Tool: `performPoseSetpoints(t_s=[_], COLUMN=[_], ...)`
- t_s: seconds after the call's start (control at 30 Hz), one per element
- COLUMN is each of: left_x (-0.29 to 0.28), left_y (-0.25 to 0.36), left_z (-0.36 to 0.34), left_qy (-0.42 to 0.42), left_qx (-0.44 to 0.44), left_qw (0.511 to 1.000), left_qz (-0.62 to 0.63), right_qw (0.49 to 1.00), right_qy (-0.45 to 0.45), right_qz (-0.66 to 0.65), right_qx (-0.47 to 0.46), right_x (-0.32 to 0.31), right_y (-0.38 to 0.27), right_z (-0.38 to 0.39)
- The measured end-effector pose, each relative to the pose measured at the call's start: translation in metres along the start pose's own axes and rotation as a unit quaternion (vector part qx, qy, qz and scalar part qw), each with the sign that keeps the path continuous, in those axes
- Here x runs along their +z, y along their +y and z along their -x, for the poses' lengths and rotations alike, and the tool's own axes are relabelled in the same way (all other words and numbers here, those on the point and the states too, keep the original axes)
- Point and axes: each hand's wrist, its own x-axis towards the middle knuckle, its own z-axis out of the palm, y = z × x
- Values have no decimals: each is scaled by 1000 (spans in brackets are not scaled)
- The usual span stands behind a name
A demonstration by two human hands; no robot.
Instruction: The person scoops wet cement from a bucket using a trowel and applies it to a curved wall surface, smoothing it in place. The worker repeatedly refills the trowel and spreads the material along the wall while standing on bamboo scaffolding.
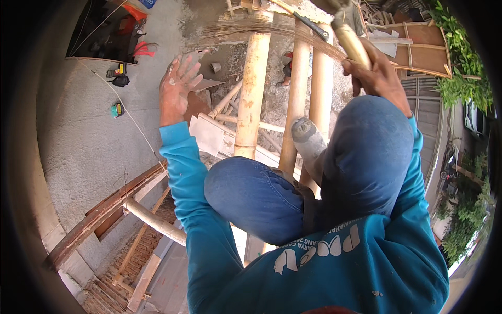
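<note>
My left hand (pixel 180 89) is held up with fingers apart and nothing in it, left of the bamboo poles (pixel 251 94) beneath me. My right hand (pixel 381 78) grips the pale wooden handle (pixel 351 42) of a tool whose grimy head reaches out of view at the top. Just left of it, a black-handled tool (pixel 311 25) lies across the poles beside a bundle of thin rusty wire (pixel 235 32). My bent knees (pixel 371 146) are above the bamboo, and my dusty foot (pixel 308 141) shows between them.
At left are a concrete wall (pixel 83 146) with a thin cord, small yellow-and-black tools (pixel 117 70) and a wooden beam (pixel 99 214). Part of a person (pixel 286 70) shows below between poles. Framed boards (pixel 418 47), foliage (pixel 447 52) and a parked vehicle (pixel 473 123) are at right.
</note>
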Motion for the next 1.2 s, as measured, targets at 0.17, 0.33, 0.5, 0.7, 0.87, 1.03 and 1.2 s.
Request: performPoseSetpoints(t_s=[0.17,0.33,0.5,0.7,0.87,1.03,1.2], left_x=[88,99,18,-122,-160,-133,-128], left_y=[48,40,27,-111,-248,-297,-310], left_z=[53,69,90,169,302,383,412], left_qy=[-186,-75,66,228,406,571,622], left_qx=[-41,6,-40,-62,-132,-138,-80], left_qw=[971,996,997,972,900,808,765], left_qz=[-145,-56,-4,-1,90,46,-145], right_qw=[986,934,926,928,867,798,721], right_qy=[-138,-190,-258,-339,-452,-489,-464], right_qz=[-12,-63,-123,-65,131,304,467], right_qx=[-89,-295,-247,-137,-163,-179,-215], right_x=[53,139,164,126,100,103,187], right_y=[-32,-48,-27,20,9,-32,-40], right_z=[-35,-53,-59,-99,-148,-183,-178])
